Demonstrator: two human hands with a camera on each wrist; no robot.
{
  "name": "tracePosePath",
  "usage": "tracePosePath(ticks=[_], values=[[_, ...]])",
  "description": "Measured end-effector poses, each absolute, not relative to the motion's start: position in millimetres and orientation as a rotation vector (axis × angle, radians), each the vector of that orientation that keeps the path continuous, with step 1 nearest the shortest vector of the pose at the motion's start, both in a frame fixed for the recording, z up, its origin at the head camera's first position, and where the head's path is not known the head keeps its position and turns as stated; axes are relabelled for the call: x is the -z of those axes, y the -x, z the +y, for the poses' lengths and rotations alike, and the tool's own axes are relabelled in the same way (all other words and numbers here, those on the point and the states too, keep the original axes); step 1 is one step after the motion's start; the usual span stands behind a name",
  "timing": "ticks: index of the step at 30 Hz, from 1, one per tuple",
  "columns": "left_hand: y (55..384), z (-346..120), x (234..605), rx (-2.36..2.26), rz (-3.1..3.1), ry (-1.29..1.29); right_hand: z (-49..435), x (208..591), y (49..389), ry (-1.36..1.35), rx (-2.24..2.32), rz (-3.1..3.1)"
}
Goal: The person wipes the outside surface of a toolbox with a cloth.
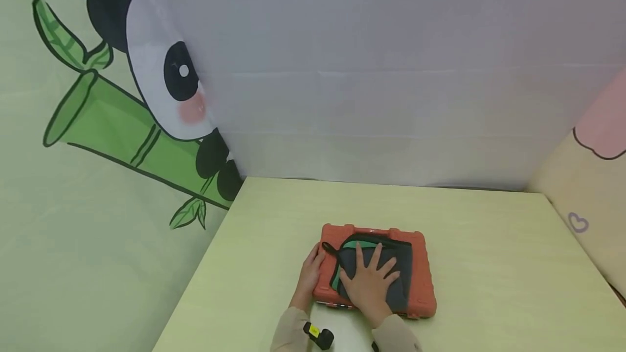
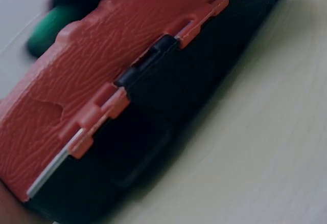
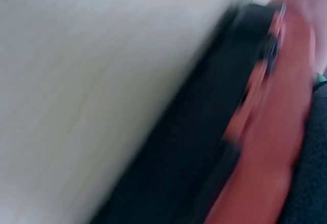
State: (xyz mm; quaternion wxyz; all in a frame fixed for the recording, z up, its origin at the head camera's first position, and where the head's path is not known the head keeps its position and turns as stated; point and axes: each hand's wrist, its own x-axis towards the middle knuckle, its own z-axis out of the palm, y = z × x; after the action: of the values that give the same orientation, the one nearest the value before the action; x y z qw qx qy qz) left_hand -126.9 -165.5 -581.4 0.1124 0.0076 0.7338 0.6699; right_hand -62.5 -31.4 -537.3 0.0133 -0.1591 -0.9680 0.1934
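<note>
A red plastic case (image 1: 421,287) with a black lower half lies on the table, its hinged or latched side facing me. On top of it sits a dark grey zip pouch (image 1: 403,270) with green trim and a black loop strap. My left hand (image 1: 308,277) holds the case by its left edge. Fingers spread wide, my right hand (image 1: 370,285) rests flat on the pouch. The left wrist view shows the side of the case (image 2: 97,65) with red clips close up. In the right wrist view the case (image 3: 268,168) is blurred, the pouch (image 3: 314,162) at its right.
The pale yellow table (image 1: 489,254) extends around the case on all sides. A white cloth (image 1: 391,96) hangs behind it, and a panda-and-bamboo print (image 1: 161,80) covers the left wall. A small black device with a yellow label (image 1: 314,331) is on my left wrist.
</note>
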Motion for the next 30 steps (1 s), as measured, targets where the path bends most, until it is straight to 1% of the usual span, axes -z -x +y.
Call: tracePosePath(ticks=[3,6,9,13,16,25,27,30], values=[[122.8,-165.6,569.4,-1.991,2.163,-0.016,-47.5,537.1,64.2,0.435,-0.588,-3.022],[117.3,-165.7,555.8,-1.995,2.197,-0.01,-53.9,534.7,64.0,0.407,-0.591,-3.014],[112.6,-165.7,547.4,-1.972,2.233,-0.009,-50.3,529.9,62.6,0.407,-0.623,-2.96],[109.0,-166.3,543.2,-1.953,2.26,-0.014,-35.6,520.0,61.7,0.47,-0.785,-2.797],[109.0,-168.1,543.7,-1.952,2.272,-0.019,-23.7,514.1,64.3,0.522,-0.915,-2.677],[115.8,-181.5,545.3,-1.941,2.244,-0.024,0.9,504.6,76.5,0.537,-1.206,-2.433],[120.0,-183.9,550.5,-1.948,2.209,-0.03,8.0,503.4,77.5,0.576,-1.168,-2.365],[130.5,-187.0,568.1,-1.964,2.183,-0.011,14.0,506.5,79.8,0.66,-0.989,-2.385]])
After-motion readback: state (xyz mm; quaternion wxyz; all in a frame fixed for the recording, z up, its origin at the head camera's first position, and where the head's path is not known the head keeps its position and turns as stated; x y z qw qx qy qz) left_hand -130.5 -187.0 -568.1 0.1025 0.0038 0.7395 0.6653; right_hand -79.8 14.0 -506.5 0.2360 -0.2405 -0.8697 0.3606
